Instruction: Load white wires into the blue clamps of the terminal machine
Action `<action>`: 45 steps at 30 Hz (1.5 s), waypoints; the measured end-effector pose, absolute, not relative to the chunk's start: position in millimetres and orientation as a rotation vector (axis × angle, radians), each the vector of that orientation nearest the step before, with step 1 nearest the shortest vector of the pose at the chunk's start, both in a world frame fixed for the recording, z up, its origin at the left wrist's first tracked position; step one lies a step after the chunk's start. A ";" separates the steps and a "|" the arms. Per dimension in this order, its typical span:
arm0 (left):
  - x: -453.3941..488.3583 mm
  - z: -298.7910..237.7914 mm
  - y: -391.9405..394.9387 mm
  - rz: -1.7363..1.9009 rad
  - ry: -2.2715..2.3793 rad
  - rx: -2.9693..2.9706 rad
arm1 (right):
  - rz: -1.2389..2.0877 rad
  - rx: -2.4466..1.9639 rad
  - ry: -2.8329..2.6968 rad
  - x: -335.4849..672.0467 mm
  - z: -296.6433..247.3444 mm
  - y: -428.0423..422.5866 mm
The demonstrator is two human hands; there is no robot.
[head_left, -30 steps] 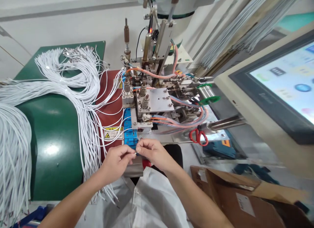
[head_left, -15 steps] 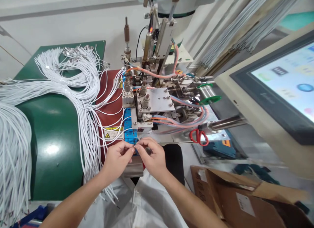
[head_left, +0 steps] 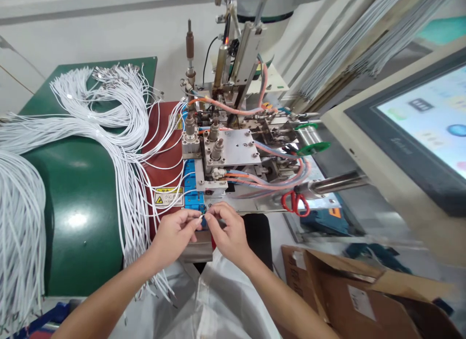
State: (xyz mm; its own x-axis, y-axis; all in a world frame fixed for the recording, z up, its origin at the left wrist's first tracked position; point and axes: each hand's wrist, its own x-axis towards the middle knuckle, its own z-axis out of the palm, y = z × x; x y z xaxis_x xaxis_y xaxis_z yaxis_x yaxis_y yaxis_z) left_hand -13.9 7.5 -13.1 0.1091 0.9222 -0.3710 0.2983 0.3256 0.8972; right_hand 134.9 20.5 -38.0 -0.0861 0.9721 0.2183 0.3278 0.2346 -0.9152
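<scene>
My left hand (head_left: 177,234) is closed in a pinch on the end of a white cable (head_left: 201,216), just in front of the machine. Close against it, my right hand (head_left: 228,234) pinches the thin wire ends at the cable's tip; the fingertips partly hide them. Right behind the fingers lies a row of blue clamp blocks (head_left: 192,186), with several white cables running into it from the left. The large bundle of white cables (head_left: 124,183) hangs beside my left forearm.
A green table (head_left: 80,251) carries the bundles on the left. The metal machine (head_left: 233,147) stands ahead, with a wire spool (head_left: 311,139) and red-handled scissors (head_left: 295,204) at its right. A touchscreen (head_left: 429,120) juts in; a cardboard box (head_left: 349,300) sits below. A warning label (head_left: 168,197) lies near the blocks.
My fingertips have drawn slightly apart, so the white cable end now shows between them. My right hand has shifted a little to the right. The camera view has moved slightly.
</scene>
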 end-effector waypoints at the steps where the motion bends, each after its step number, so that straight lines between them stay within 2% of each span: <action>1: -17.9 -12.2 9.3 0.636 1.444 1.267 | 0.909 -1.286 -1.579 135.9 -41.8 21.5; 8: -37.3 -7.8 22.0 0.510 1.548 1.844 | 1.020 -1.439 -1.504 135.5 -63.1 25.8; 14: -35.7 -17.8 26.3 0.462 1.592 1.924 | 1.037 -1.489 -1.527 136.2 -62.4 24.9; 21: -33.7 -19.2 30.3 0.399 1.627 2.015 | 1.314 -1.469 -1.453 140.2 -67.0 32.8; 30: -35.6 -19.8 30.3 0.393 1.530 2.070 | 0.736 -1.287 -1.880 147.8 -61.2 40.4; 37: -36.4 -23.3 27.5 0.414 1.515 2.117 | 0.925 -1.576 -1.593 135.1 -71.7 30.0; 45: -36.8 -30.0 19.9 0.482 1.496 2.180 | 0.979 -1.601 -1.570 128.0 -78.2 30.3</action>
State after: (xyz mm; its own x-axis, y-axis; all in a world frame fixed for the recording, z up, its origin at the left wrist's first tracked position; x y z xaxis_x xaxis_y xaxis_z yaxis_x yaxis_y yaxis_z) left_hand -36.8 19.9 -30.0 0.3505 0.9360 0.0321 0.7789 -0.3104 0.5449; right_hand 128.0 30.3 -78.2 -0.0113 0.9986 -0.0522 0.4866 -0.0401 -0.8727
